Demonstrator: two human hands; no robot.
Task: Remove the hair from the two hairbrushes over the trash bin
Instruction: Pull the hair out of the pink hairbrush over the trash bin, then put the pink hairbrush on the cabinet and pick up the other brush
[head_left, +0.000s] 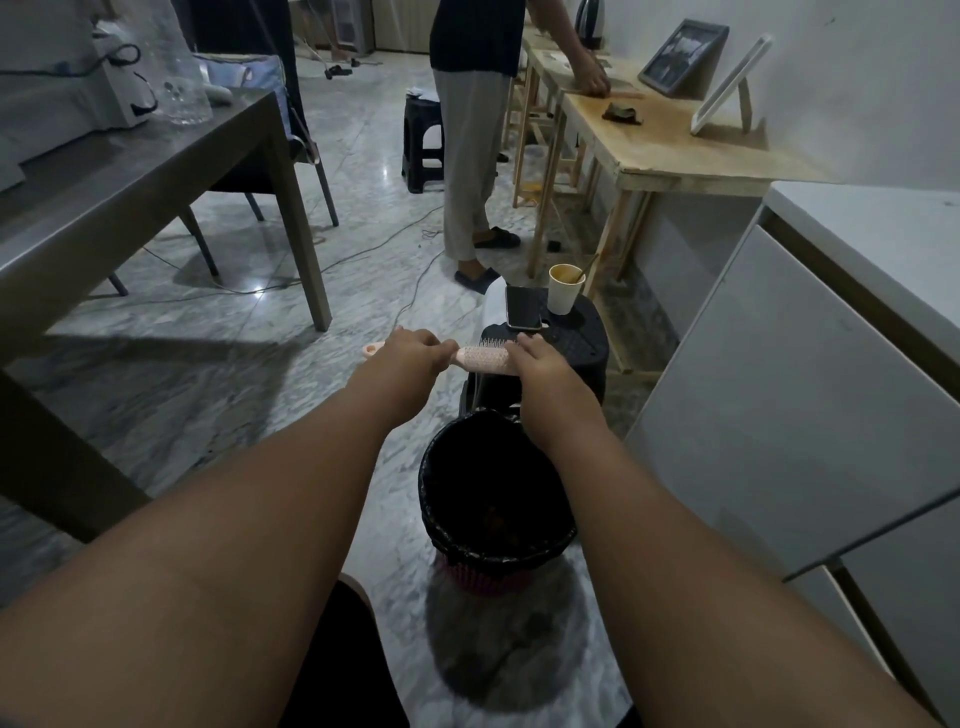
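One hairbrush (480, 358) in left hand (415, 354), right hand (540, 361), near bin (425, 488) rim.

Dim, grey-blue light all round. Left of the grip on the hairbrush (480, 358), small glare spots flash off the marble floor (257, 283). A long shadow pools under the grey table (156, 171) further left. Below the grip, the trash bin (488, 556) reads pure black inside and throws a soft shadow toward the camera. The forearms (260, 519) loom large and soft nearest the lens, and straight edges bow at the frame's sides.
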